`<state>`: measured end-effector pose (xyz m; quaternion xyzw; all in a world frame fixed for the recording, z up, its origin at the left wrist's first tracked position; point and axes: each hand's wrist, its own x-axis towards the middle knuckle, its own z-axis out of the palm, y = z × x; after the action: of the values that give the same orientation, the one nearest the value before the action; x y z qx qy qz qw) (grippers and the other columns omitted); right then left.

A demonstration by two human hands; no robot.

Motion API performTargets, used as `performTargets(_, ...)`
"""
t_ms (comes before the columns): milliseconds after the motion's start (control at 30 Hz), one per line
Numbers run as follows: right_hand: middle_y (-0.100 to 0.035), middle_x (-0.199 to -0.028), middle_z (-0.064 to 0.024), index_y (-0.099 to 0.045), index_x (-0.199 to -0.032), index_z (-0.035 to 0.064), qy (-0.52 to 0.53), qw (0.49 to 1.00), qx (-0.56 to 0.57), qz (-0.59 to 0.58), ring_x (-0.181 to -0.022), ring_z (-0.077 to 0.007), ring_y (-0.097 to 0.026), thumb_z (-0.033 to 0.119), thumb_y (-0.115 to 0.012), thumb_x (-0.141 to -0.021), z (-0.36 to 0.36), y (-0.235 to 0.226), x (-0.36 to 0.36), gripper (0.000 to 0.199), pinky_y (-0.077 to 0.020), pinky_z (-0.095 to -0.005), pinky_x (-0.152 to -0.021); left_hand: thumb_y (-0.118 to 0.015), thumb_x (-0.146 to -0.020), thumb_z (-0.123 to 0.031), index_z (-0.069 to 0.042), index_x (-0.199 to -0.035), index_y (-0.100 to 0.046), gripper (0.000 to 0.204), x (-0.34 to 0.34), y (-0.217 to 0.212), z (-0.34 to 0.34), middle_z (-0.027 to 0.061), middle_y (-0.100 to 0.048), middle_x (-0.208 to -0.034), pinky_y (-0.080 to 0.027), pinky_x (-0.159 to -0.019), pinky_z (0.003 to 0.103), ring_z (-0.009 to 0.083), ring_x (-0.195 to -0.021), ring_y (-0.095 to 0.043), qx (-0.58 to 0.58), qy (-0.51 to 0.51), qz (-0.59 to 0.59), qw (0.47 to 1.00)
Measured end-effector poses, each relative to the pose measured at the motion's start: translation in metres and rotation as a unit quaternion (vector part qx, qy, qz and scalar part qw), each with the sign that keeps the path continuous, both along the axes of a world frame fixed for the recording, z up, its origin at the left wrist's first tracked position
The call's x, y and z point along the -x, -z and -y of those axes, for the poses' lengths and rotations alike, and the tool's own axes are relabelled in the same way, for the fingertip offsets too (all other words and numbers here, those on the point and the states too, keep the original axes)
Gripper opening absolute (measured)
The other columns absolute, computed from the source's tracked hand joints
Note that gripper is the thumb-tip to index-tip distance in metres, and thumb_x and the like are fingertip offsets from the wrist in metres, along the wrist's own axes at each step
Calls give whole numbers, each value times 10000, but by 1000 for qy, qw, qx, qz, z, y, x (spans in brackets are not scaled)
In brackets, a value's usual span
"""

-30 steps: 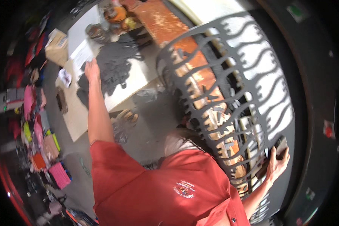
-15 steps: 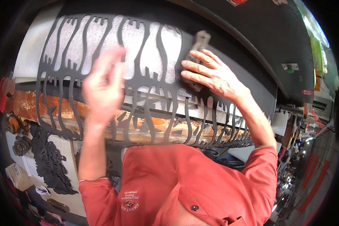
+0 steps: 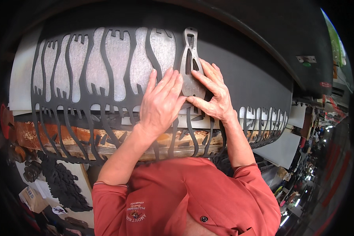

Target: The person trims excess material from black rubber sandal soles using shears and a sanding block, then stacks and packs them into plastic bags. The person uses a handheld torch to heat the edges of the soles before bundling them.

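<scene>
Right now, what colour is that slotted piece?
The slotted piece is silvery grey, best in the head view.

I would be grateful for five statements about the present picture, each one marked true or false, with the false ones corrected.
1. The right hand touches a slotted metal plate. True.
2. The left hand grips a pair of scissors. False: it lies palm down beside the plate, with no scissors.
3. The black sheet has cut-out openings to the left of the plate. True.
4. The person wears a blue shirt. False: the shirt is red.
5. A heap of dark pieces is at the lower left. True.
</scene>
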<state>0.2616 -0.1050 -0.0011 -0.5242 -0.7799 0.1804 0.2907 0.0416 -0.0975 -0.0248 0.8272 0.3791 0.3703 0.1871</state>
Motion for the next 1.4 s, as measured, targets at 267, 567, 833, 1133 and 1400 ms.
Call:
performTargets(267, -482, -1554, -204, -679, -1358, 153, -12, 999, 48, 4, -1467, -370, -418, 363, -829, -775, -2, -6, -2, 638, -201, -594, -1235, -804, -819, -93, 39, -1379, -571, 621, -4, 1, 1, 224, -654, -1345, -349, -1182, 571, 364, -1332, -585, -7, -24, 6, 1000)
performTargets(567, -551, -1478, -211, -571, -1447, 65, 4, 1000, -4, -16, -1427, -378, -469, 336, -874, -762, 2, 1, -5, 797, -284, -538, -1225, -801, -843, -180, 26, -1308, -601, 547, 5, -13, 41, 271, -539, -1449, -295, -1179, 638, 476, -1439, -407, 23, 0, -23, 999)
performTargets(833, -664, -1325, -199, -611, -1375, 2, 74, 990, -109, -45, -1254, -364, -625, 275, -921, -721, 15, 14, 10, 774, -413, -506, -1150, -805, -825, -76, -21, -1048, -690, 258, 10, -19, 69, 228, -579, -1432, -363, -1157, 599, 469, -1398, -474, 67, 65, 0, 996)
performTargets(1133, -656, -1294, -213, -615, -1361, 11, 96, 988, -115, -35, -1225, -377, -613, 303, -919, -731, 16, 20, 14, 758, -487, -446, -1069, -798, -789, 8, -8, -1089, -644, 337, 55, -15, 136, 169, -706, -1188, -516, -898, 474, 359, -996, -668, 74, 53, 67, 994)
performTargets(1400, -686, -1196, -214, -610, -1351, 4, 81, 980, -134, -123, -1137, -355, -661, 260, -870, -816, 28, -3, -2, 648, -520, -414, -1005, -718, -821, 19, -4, -1140, -622, 334, 45, 18, 130, 154, -690, -1113, -491, -834, 454, 343, -908, -657, -93, -29, -20, 995)
